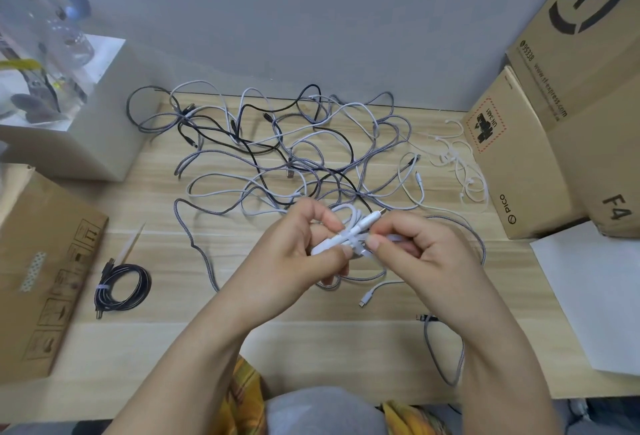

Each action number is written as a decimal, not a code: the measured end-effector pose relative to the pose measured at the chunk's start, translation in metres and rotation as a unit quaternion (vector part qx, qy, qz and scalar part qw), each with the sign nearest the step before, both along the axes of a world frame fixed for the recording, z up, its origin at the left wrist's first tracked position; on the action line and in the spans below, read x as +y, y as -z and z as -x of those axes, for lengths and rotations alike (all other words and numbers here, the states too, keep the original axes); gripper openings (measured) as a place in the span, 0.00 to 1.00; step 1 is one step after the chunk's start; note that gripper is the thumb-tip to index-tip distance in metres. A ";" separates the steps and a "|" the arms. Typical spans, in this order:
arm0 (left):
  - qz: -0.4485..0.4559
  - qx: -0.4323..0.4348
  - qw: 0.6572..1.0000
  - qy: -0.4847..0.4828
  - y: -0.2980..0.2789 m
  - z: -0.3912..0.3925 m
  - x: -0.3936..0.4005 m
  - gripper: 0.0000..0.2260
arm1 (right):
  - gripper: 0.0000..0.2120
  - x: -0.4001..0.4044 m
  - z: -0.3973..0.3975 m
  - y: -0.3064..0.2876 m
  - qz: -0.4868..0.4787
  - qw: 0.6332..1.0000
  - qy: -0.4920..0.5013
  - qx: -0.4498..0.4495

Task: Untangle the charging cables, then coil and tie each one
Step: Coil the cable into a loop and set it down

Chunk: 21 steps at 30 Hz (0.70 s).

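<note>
Both hands meet above the wooden table (166, 348), and between them sits a small white cable bundle (349, 232). The left hand (304, 247) grips its lower end with curled fingers. The right hand (412, 247) pinches it just beside the plug. The tangled cables (277, 154) lie beyond both hands; a tied black coil (123, 287) lies far to the left of the left hand.
</note>
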State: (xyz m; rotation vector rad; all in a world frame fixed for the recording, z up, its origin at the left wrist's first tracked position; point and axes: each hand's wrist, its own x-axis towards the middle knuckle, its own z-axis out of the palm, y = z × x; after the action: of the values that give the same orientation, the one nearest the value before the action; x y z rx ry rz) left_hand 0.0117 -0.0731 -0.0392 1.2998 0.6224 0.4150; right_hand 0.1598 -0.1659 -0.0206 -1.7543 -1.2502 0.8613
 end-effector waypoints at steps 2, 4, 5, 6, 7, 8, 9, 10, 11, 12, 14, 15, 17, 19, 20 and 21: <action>-0.015 0.003 1.000 -0.008 0.001 0.000 -0.001 0.10 | 0.06 0.000 0.001 0.003 -0.004 0.999 -0.005 -0.035; -0.036 0.013 0.999 -0.020 0.003 -0.001 -0.001 0.09 | 0.08 0.002 0.005 0.007 -0.007 0.994 -0.005 -0.109; -0.044 0.018 0.999 -0.024 0.003 -0.001 -0.001 0.09 | 0.08 0.003 0.007 0.008 -0.005 0.989 -0.006 -0.150; -0.047 0.018 0.998 -0.026 0.004 -0.002 0.000 0.08 | 0.09 0.005 0.012 0.009 -0.004 0.985 -0.003 -0.172; -0.042 0.013 0.999 -0.030 0.004 -0.003 0.000 0.08 | 0.09 0.006 0.016 0.011 -0.009 0.986 0.004 -0.169; -0.035 0.005 0.999 -0.034 0.005 -0.003 0.001 0.08 | 0.09 0.007 0.020 0.012 -0.019 0.989 0.017 -0.146; -0.030 -0.001 0.999 -0.035 0.005 -0.003 0.001 0.08 | 0.08 0.007 0.022 0.013 -0.035 0.992 0.037 -0.116; -0.028 -0.003 0.999 -0.034 0.005 -0.003 0.002 0.08 | 0.06 0.007 0.023 0.014 -0.050 0.994 0.057 -0.079; -0.025 -0.003 0.999 -0.030 0.005 -0.003 0.001 0.08 | 0.03 0.007 0.023 0.014 -0.062 0.994 0.074 -0.046; -0.022 -0.005 0.999 -0.027 0.006 -0.003 0.000 0.08 | 0.03 0.007 0.023 0.015 -0.075 0.993 0.085 -0.026; -0.023 -0.006 0.999 -0.024 0.008 -0.003 -0.001 0.08 | 0.07 0.006 0.025 0.016 -0.089 0.992 0.082 -0.036; -0.025 -0.006 0.999 -0.023 0.009 -0.004 -0.001 0.10 | 0.08 0.008 0.027 0.017 -0.092 0.991 0.082 -0.052; -0.021 -0.003 0.999 -0.028 0.011 -0.005 -0.001 0.11 | 0.10 0.010 0.031 0.023 -0.105 0.987 0.088 -0.080; -0.014 0.002 0.999 -0.037 0.013 -0.004 0.001 0.10 | 0.09 0.011 0.032 0.030 -0.105 0.988 0.084 -0.079; -0.014 0.004 0.999 -0.039 0.014 -0.004 0.001 0.10 | 0.08 0.011 0.032 0.034 -0.097 0.989 0.078 -0.081; -0.013 0.009 0.999 -0.039 0.015 -0.003 0.002 0.10 | 0.06 0.012 0.032 0.036 -0.086 0.990 0.075 -0.086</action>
State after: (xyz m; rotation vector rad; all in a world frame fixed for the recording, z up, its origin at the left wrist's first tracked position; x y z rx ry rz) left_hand 0.0151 -0.0715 -0.0538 1.3089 0.6860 0.4775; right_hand 0.1282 -0.1543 -0.0571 -1.7858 -1.2453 0.5087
